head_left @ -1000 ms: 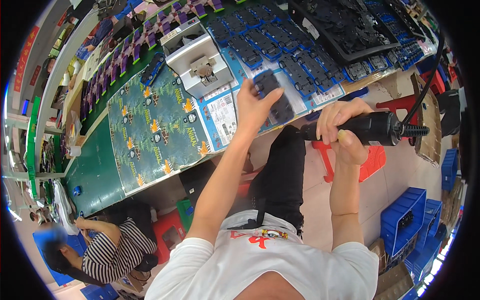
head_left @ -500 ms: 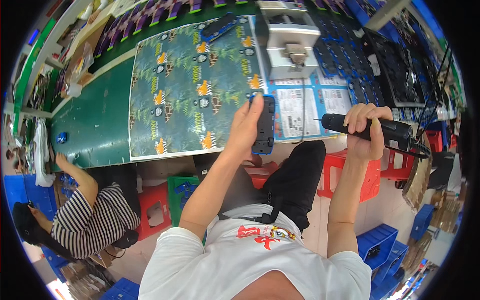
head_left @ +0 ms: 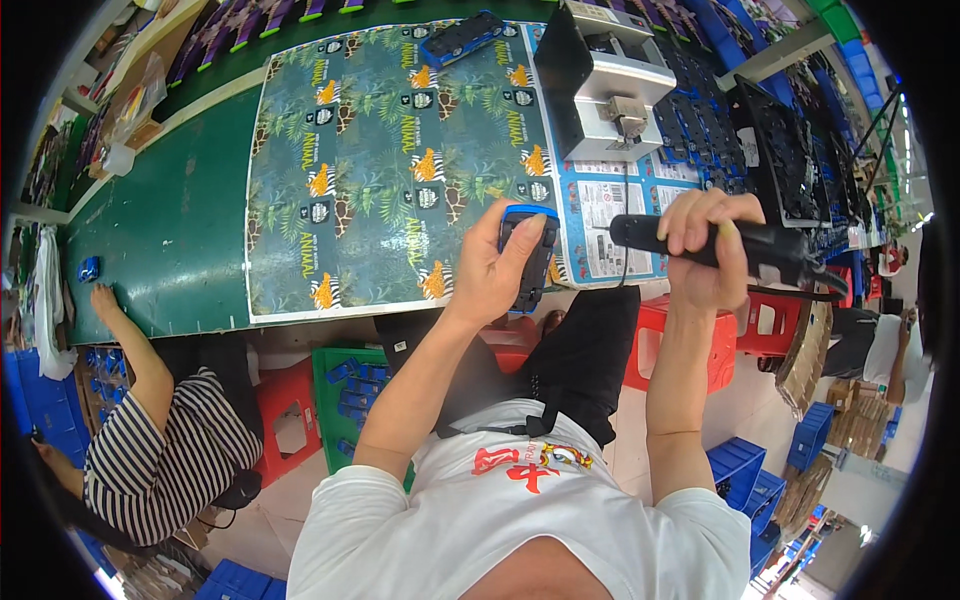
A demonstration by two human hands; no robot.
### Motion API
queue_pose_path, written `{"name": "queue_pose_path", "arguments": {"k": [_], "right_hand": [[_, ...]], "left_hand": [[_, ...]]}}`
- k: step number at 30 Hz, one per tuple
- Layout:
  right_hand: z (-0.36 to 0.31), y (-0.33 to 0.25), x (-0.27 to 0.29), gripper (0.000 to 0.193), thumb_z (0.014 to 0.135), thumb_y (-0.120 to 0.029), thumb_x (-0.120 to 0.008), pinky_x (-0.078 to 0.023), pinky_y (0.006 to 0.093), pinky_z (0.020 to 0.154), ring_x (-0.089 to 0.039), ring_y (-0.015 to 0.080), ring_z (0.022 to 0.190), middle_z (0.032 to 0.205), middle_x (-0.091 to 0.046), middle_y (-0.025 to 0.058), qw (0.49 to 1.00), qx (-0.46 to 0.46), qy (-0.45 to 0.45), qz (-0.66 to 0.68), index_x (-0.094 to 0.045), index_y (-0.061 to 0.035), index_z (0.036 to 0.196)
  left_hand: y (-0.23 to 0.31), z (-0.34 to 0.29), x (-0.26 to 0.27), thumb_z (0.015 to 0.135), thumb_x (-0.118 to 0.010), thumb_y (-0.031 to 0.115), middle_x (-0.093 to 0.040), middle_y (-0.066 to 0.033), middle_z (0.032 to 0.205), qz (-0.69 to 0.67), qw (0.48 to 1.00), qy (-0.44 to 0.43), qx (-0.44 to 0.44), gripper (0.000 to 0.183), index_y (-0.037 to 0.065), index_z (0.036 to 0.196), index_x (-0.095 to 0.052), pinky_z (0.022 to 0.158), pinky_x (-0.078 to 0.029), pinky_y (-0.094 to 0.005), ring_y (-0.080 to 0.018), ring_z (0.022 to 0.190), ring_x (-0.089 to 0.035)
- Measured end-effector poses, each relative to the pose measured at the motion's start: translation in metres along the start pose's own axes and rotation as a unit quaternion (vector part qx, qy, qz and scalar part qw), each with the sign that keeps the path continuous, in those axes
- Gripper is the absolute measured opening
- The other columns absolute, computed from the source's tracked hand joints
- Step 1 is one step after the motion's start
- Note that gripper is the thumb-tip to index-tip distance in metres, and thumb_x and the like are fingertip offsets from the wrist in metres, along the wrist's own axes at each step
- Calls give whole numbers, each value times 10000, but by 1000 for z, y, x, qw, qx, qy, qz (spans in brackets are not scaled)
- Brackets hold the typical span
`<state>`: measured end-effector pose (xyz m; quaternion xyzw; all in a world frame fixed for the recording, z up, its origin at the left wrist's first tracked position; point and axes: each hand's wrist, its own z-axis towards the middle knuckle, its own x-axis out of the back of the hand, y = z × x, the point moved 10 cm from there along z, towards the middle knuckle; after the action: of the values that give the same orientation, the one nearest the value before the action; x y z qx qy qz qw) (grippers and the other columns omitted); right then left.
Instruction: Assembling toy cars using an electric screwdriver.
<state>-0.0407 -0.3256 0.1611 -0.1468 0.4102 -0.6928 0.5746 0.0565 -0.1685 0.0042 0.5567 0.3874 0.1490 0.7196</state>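
In my left hand is a blue toy car, its black underside partly turned up and my thumb lying across one end. My right hand wraps round a black electric screwdriver, held level with its bit pointing left at the car. A gap separates the bit from the car. Both hands are over the table's front edge. Beyond them on the printed sheet lies another blue toy car. The metal screw feeder box stands to the right of that sheet.
Rows of blue-and-black car parts fill the table's right rear, beside a black tray. A green crate of blue pieces sits below left. Red stools stand under the table. A co-worker in stripes reaches toward a small blue car.
The screwdriver has come left, nearer the toy car. My left hand has tilted the car, so its blue end now shows. The view has shifted slightly.
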Motion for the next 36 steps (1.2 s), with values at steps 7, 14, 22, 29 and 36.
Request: {"name": "queue_pose_path", "arguments": {"k": [7,14,22,29,36], "right_hand": [[-10,44,63,167,855,-71,-718,-515,307,616,-578,146,556,672,-597,73,976,-71,181,-100,-575,-8,913],[-45,39,95,641,841,-130,-756,-392,357,1041,-473,214,1257,1370,-483,160,948,-132,211,-197,-410,8,1363],[-87,-1,17,144,757,-12,-745,-477,339,858,-618,267,989,1026,-677,109,909,-69,7,-411,-690,-24,890],[-101,11,25,144,765,-8,-738,-498,344,835,-635,249,961,1005,-692,100,909,-136,19,-395,-696,-12,903],[-110,14,19,142,755,28,-738,-511,334,838,-661,245,948,1000,-720,105,911,-123,28,-393,-697,2,888]], "left_hand": [[-5,-7,-21,938,-680,216,-644,-30,855,12,999,-34,-6,267,47,1086,-536,663,-490,-254,-81,765,-598],[-15,-23,-45,943,-666,201,-647,-39,897,8,999,-53,4,282,39,1122,-520,710,-492,-254,-82,812,-593],[-27,-30,-81,940,-664,164,-629,-51,901,47,994,-85,49,289,23,1137,-507,657,-494,-250,-79,772,-594],[-35,-38,-88,926,-672,136,-595,-43,928,117,989,-84,33,294,26,1142,-507,688,-484,-244,-75,808,-577],[-48,-42,-82,914,-679,124,-593,-46,966,136,986,-82,57,310,22,1155,-512,714,-470,-265,-97,844,-570]]}}
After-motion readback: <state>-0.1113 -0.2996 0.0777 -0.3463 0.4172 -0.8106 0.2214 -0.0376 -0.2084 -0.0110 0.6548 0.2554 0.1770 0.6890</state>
